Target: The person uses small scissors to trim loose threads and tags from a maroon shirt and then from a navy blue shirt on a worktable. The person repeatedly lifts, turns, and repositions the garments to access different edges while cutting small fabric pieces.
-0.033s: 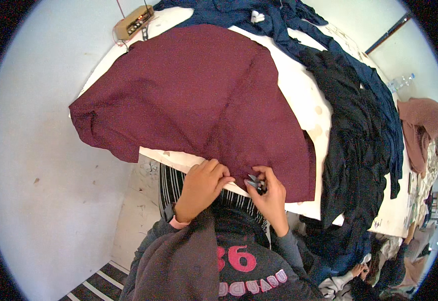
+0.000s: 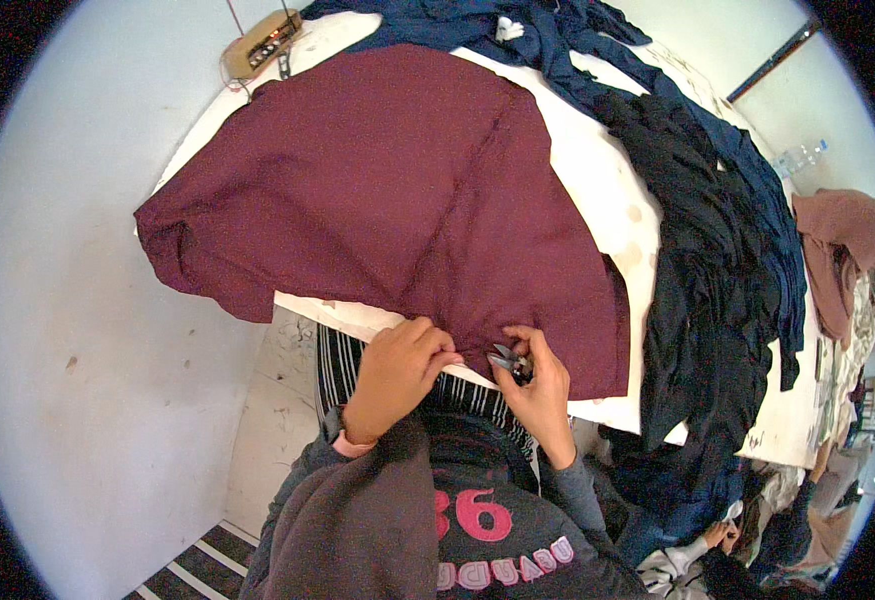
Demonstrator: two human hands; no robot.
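Note:
A large maroon cloth [image 2: 357, 170] lies spread over the table, its near edge reaching the table's front. My left hand [image 2: 395, 368] is closed in a pinch on that near edge, thumb and fingertips together on the fabric. Just to its right, my right hand [image 2: 542, 390] holds small dark thread snips [image 2: 509, 362], their blades pointing left toward the pinched cloth. The snips' handle is partly hidden in my palm and fingers.
Black garments [image 2: 702, 250] and navy garments [image 2: 427, 20] lie along the table's right and far sides. A brown radio-like box [image 2: 262, 45] stands at the far left. At the right are a plastic bottle [image 2: 800, 158], a brown cloth [image 2: 837, 225] and another person's hand [image 2: 722, 535].
The picture has shifted very slightly. Both hands keep their hold, the left on the maroon cloth and the right on the thread snips.

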